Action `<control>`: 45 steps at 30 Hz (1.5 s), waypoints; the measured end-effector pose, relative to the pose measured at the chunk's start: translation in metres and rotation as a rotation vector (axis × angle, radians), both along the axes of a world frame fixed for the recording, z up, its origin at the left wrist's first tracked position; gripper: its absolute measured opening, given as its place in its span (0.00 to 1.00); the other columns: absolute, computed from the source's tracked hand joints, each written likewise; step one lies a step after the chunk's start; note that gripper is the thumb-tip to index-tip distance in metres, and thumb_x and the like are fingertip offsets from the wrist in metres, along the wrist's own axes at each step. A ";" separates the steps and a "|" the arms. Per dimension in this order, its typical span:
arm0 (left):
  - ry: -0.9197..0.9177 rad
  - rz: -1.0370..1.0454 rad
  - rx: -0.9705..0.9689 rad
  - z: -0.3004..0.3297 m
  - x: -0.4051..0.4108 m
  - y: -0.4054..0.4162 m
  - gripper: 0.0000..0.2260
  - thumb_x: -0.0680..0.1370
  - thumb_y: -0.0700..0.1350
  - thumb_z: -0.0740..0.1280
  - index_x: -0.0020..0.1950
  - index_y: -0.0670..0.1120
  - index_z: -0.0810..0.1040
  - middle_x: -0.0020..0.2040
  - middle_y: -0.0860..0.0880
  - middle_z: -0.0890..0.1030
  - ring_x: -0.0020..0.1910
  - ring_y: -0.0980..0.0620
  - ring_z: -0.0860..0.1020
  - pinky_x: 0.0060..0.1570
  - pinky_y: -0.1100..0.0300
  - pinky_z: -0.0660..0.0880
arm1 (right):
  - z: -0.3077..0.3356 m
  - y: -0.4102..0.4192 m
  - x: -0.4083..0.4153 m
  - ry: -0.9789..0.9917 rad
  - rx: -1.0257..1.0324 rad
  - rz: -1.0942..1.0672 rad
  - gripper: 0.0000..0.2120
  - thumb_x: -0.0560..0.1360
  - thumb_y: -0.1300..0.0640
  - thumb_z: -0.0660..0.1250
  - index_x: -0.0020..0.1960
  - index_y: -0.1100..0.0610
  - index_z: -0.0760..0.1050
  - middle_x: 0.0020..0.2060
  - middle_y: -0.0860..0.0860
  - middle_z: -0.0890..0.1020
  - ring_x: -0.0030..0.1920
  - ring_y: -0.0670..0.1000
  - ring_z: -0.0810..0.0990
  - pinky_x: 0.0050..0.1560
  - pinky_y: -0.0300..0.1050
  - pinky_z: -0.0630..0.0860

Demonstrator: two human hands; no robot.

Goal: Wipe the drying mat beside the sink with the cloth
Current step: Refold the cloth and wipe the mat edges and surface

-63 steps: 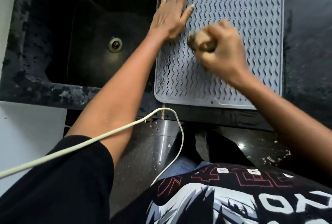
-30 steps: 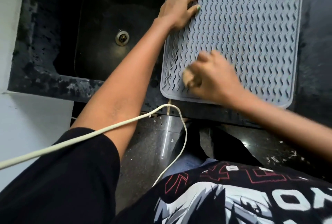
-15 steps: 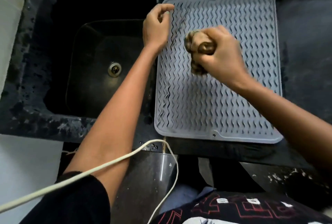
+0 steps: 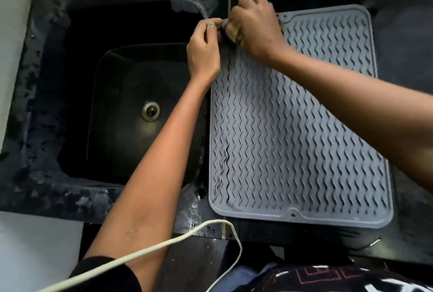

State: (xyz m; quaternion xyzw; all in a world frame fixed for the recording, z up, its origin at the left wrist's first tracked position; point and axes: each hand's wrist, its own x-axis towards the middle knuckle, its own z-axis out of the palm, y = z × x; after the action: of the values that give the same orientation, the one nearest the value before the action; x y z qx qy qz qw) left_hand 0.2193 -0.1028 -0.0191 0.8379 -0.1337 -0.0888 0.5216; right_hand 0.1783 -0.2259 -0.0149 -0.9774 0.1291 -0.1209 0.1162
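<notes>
The grey drying mat [image 4: 293, 132] with wavy ridges lies on the dark counter, right of the sink. My right hand [image 4: 255, 27] presses a bunched brown cloth [image 4: 230, 31] onto the mat's far left corner; most of the cloth is hidden under the fingers. My left hand [image 4: 203, 50] sits at the mat's left edge, its fingers pinched on the mat's far left rim right beside the cloth.
A black sink [image 4: 140, 109] with a metal drain [image 4: 150, 110] is left of the mat. A white cable [image 4: 164, 245] loops across the near counter edge. Dark counter [image 4: 407, 34] extends to the right of the mat. White wall at far left.
My right hand has moved the cloth from the mat's middle up to its far left corner. My left hand stayed at the left edge, now touching the cloth side. The camera tilted up.
</notes>
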 end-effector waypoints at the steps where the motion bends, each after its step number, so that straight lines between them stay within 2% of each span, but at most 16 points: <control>1: 0.013 -0.002 -0.007 0.000 0.002 0.001 0.12 0.81 0.43 0.56 0.54 0.47 0.80 0.51 0.52 0.82 0.49 0.55 0.80 0.55 0.52 0.77 | 0.000 -0.005 0.009 0.006 -0.006 -0.012 0.15 0.74 0.65 0.63 0.61 0.60 0.73 0.60 0.57 0.74 0.60 0.62 0.70 0.53 0.55 0.70; 4: 0.046 -0.006 -0.014 0.002 0.007 0.001 0.11 0.81 0.43 0.58 0.54 0.48 0.79 0.52 0.53 0.82 0.50 0.54 0.81 0.55 0.50 0.78 | 0.003 -0.013 0.022 0.016 0.067 -0.026 0.14 0.75 0.63 0.63 0.60 0.59 0.74 0.60 0.57 0.75 0.60 0.60 0.71 0.55 0.53 0.72; 7: 0.083 -0.027 0.027 0.002 0.015 0.000 0.09 0.80 0.42 0.60 0.53 0.48 0.80 0.52 0.52 0.82 0.53 0.53 0.81 0.57 0.49 0.78 | 0.016 -0.029 0.018 -0.111 0.456 -0.178 0.13 0.76 0.62 0.61 0.60 0.59 0.76 0.57 0.53 0.79 0.55 0.49 0.76 0.55 0.43 0.76; 9: 0.097 -0.103 0.098 0.002 0.022 0.000 0.08 0.79 0.42 0.62 0.52 0.49 0.81 0.51 0.53 0.82 0.53 0.55 0.80 0.57 0.52 0.78 | 0.026 -0.038 0.003 -0.223 0.576 -0.312 0.13 0.76 0.63 0.60 0.59 0.58 0.76 0.56 0.51 0.80 0.53 0.44 0.75 0.52 0.37 0.77; 11: 0.087 -0.219 0.188 0.002 0.029 0.000 0.06 0.77 0.44 0.68 0.52 0.50 0.82 0.48 0.56 0.82 0.50 0.59 0.80 0.57 0.57 0.78 | 0.030 -0.034 -0.019 -0.228 0.550 -0.321 0.12 0.76 0.62 0.61 0.58 0.58 0.77 0.55 0.53 0.79 0.53 0.45 0.75 0.52 0.38 0.77; 14: -0.003 -0.387 0.355 0.004 0.036 -0.005 0.12 0.71 0.47 0.74 0.54 0.50 0.81 0.49 0.55 0.82 0.50 0.59 0.80 0.57 0.60 0.77 | 0.025 -0.006 -0.054 -0.156 0.479 -0.220 0.12 0.76 0.60 0.63 0.58 0.58 0.78 0.53 0.53 0.77 0.52 0.49 0.73 0.51 0.40 0.73; 18: -0.011 -0.462 0.401 0.016 0.045 -0.009 0.12 0.75 0.49 0.71 0.56 0.48 0.81 0.48 0.55 0.81 0.48 0.60 0.78 0.52 0.63 0.77 | 0.009 0.020 -0.075 -0.084 0.461 -0.135 0.16 0.71 0.67 0.65 0.58 0.58 0.78 0.54 0.56 0.77 0.55 0.54 0.73 0.52 0.43 0.70; 21: 0.001 -0.472 0.380 0.028 0.041 0.003 0.10 0.76 0.52 0.68 0.53 0.50 0.81 0.43 0.59 0.79 0.43 0.65 0.75 0.48 0.66 0.74 | 0.008 0.004 -0.062 -0.169 0.703 -0.318 0.13 0.71 0.64 0.61 0.51 0.55 0.79 0.50 0.56 0.80 0.50 0.53 0.78 0.50 0.46 0.77; 24: 0.027 -0.649 0.468 0.030 0.017 0.019 0.15 0.67 0.59 0.74 0.48 0.51 0.82 0.45 0.56 0.82 0.44 0.61 0.78 0.47 0.63 0.75 | 0.010 -0.023 -0.054 -0.238 0.952 -0.539 0.11 0.68 0.65 0.62 0.41 0.50 0.75 0.41 0.55 0.81 0.45 0.54 0.82 0.46 0.57 0.81; 27: -0.121 -0.772 0.595 0.018 -0.011 0.021 0.20 0.65 0.63 0.75 0.50 0.53 0.79 0.49 0.54 0.78 0.49 0.55 0.75 0.48 0.60 0.72 | 0.014 -0.033 -0.055 -0.271 1.019 -0.546 0.09 0.69 0.63 0.67 0.40 0.49 0.73 0.36 0.47 0.78 0.40 0.45 0.80 0.45 0.45 0.80; 29: -0.267 -0.727 0.614 0.011 -0.016 0.016 0.17 0.68 0.62 0.72 0.50 0.53 0.78 0.48 0.54 0.76 0.50 0.54 0.72 0.49 0.58 0.70 | 0.017 -0.033 -0.054 -0.297 1.054 -0.517 0.09 0.69 0.63 0.69 0.40 0.50 0.74 0.36 0.45 0.78 0.40 0.42 0.79 0.42 0.41 0.80; 32: -0.377 -0.702 0.620 0.008 -0.011 0.007 0.10 0.74 0.58 0.68 0.47 0.53 0.79 0.48 0.55 0.79 0.50 0.53 0.75 0.51 0.55 0.69 | 0.023 -0.037 -0.053 -0.335 1.081 -0.523 0.12 0.70 0.66 0.68 0.38 0.49 0.72 0.38 0.48 0.78 0.42 0.46 0.80 0.44 0.43 0.81; 34: -0.429 -0.670 0.631 0.006 -0.008 0.003 0.09 0.76 0.57 0.65 0.47 0.52 0.79 0.47 0.55 0.80 0.50 0.53 0.77 0.50 0.55 0.68 | 0.028 -0.041 -0.056 -0.383 1.082 -0.518 0.12 0.70 0.66 0.67 0.37 0.50 0.70 0.40 0.52 0.77 0.43 0.47 0.79 0.42 0.44 0.80; 37: -0.474 -0.479 0.634 0.001 -0.005 0.006 0.10 0.77 0.55 0.63 0.49 0.50 0.78 0.46 0.53 0.82 0.49 0.53 0.79 0.50 0.55 0.70 | 0.033 -0.045 -0.063 -0.487 1.063 -0.516 0.11 0.69 0.66 0.66 0.37 0.52 0.70 0.41 0.55 0.77 0.42 0.49 0.79 0.40 0.45 0.79; 42: -0.268 -0.298 0.545 0.002 0.008 0.006 0.09 0.74 0.55 0.68 0.50 0.53 0.79 0.41 0.56 0.83 0.44 0.58 0.80 0.44 0.60 0.75 | 0.035 -0.037 -0.070 -0.497 1.017 -0.544 0.09 0.68 0.68 0.64 0.38 0.54 0.70 0.39 0.56 0.76 0.41 0.53 0.80 0.43 0.53 0.80; 45: -0.134 -0.297 0.481 0.009 0.029 -0.005 0.10 0.70 0.57 0.73 0.47 0.54 0.81 0.37 0.59 0.82 0.39 0.64 0.80 0.40 0.65 0.74 | 0.032 -0.017 -0.069 -0.362 0.943 -0.448 0.11 0.69 0.69 0.62 0.42 0.54 0.75 0.41 0.52 0.78 0.43 0.49 0.81 0.44 0.49 0.81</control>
State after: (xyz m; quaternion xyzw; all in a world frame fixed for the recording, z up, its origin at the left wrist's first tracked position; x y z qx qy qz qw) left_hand 0.2480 -0.1082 -0.0103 0.9129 -0.2640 -0.1380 0.2792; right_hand 0.1092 -0.2428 0.0174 -0.7314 0.3522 -0.2377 0.5333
